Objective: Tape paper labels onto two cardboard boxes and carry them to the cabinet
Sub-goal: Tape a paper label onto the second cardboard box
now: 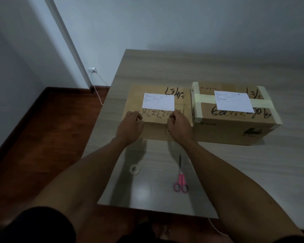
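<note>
From the head camera, I am holding my left hand and right hand over the near top edge of the left cardboard box, fingers curled; whether they are pinching tape between them I cannot tell. A paper label is lying on that closed box. The right cardboard box, banded with tape, is carrying its own label. A tape roll and pink scissors are lying on the table.
</note>
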